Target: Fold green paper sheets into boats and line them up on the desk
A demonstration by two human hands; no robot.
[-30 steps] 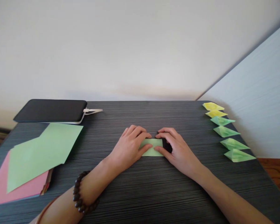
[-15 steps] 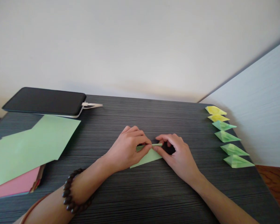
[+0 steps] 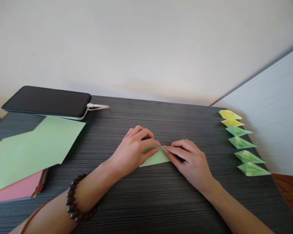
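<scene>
A small folded piece of light green paper (image 3: 156, 158) is held between both hands near the middle of the dark table. My left hand (image 3: 134, 146) pinches its upper left part between thumb and forefinger. At the paper's right end, my right hand (image 3: 191, 161) grips the edge with thumb and fingers. The paper's top edge bows in a slight wave between the fingertips. Both ends of the paper are partly hidden by the fingers.
Green sheets (image 3: 39, 146) lie over a pink stack of paper (image 3: 19, 187) at left. Behind them a black phone (image 3: 47, 100) with a white cable (image 3: 99, 106) rests near the wall. Several folded yellow (image 3: 230, 114) and green paper pieces (image 3: 241, 142) line the right edge.
My right forefinger and thumb have closed onto the paper's right end. The paper's top edge now curves where it was straighter. The view has shifted slightly.
</scene>
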